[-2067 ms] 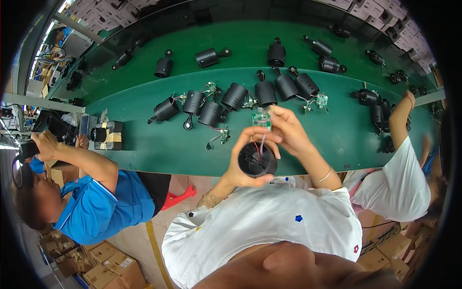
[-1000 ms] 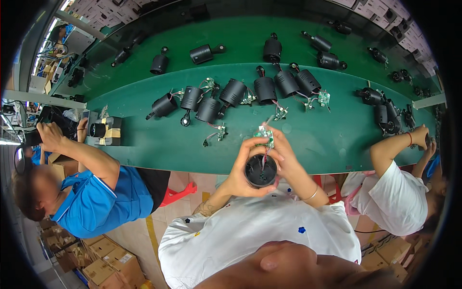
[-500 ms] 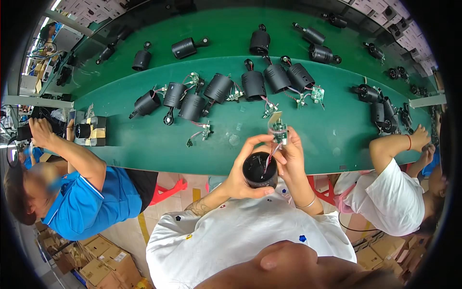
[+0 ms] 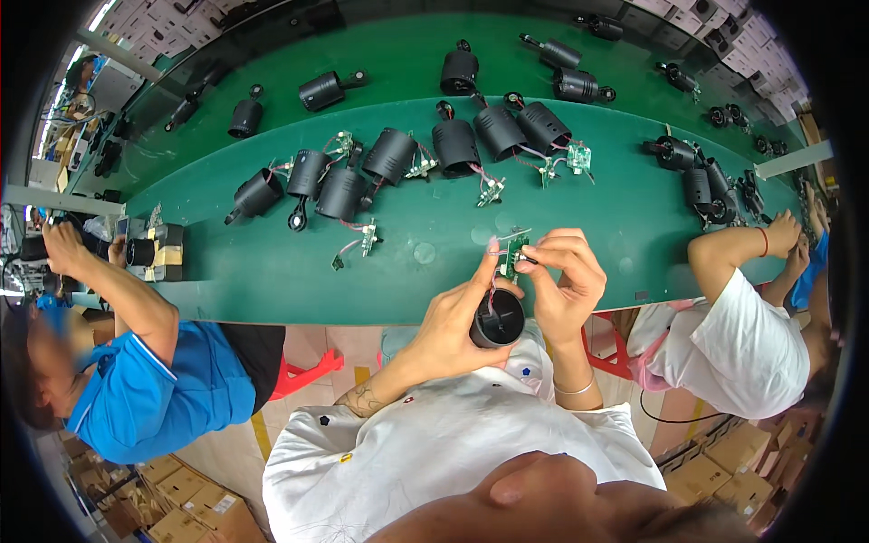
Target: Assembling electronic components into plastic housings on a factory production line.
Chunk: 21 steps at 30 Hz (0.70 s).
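Observation:
My left hand (image 4: pixel 445 328) is wrapped around a black cylindrical housing (image 4: pixel 500 337), its open end facing up. Red and white wires run out of that opening to a small green circuit board (image 4: pixel 515 257) just above the rim. Thumb and fingers of my right hand (image 4: pixel 568 282) pinch the board at its right side. My raised left index finger reaches the board's left side. Beyond my hands, a loose board (image 4: pixel 368 239) hangs by wires from one of several black housings (image 4: pixel 341 194) lying on the green table (image 4: pixel 407 290).
More black housings (image 4: pixel 454 145) with wired boards lie across the middle of the table, and others (image 4: pixel 322 90) stand farther back. At the left a person in a blue shirt (image 4: pixel 172 389) works beside a taped black device (image 4: pixel 156 252). A person in white (image 4: pixel 742 353) sits at the right.
The circuit board has turned from face-on to nearly edge-on. My right hand has shifted right and now pinches the board's side. The housing has moved slightly right in my left hand.

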### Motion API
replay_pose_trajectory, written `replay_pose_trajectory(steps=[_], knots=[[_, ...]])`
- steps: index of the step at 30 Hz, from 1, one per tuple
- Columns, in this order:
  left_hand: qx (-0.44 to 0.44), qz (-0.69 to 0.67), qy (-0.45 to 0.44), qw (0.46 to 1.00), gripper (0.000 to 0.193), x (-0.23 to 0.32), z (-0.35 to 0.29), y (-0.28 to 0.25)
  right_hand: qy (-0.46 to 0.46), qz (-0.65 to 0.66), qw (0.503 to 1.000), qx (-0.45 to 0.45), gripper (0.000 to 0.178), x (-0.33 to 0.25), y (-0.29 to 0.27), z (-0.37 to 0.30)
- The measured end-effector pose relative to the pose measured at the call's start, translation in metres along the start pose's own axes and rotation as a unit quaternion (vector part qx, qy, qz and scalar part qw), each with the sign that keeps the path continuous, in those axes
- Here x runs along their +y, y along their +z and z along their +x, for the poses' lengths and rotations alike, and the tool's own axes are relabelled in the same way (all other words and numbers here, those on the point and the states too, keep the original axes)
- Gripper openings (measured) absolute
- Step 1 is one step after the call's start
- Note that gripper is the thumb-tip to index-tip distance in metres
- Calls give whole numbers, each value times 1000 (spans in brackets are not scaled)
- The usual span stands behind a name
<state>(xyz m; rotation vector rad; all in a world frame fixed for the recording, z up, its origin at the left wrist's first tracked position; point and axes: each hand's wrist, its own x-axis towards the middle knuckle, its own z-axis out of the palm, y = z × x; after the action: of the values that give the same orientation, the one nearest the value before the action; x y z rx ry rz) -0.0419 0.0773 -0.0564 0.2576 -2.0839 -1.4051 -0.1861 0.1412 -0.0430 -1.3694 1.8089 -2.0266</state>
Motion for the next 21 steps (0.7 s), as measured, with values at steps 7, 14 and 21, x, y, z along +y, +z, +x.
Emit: replay_pose_trajectory(steps=[7,14,21], knots=[[14,175,-43,984,107,15,-31,5,-95,-141,984,-54,20,-18,0,-26],[146,106,-42,983,93,-5,-23,13,-63,-111,992,-8,14,20,-7,-32],[292,228,11,929,78,-48,30,19,107,184,961,178,7,69,24,-21]])
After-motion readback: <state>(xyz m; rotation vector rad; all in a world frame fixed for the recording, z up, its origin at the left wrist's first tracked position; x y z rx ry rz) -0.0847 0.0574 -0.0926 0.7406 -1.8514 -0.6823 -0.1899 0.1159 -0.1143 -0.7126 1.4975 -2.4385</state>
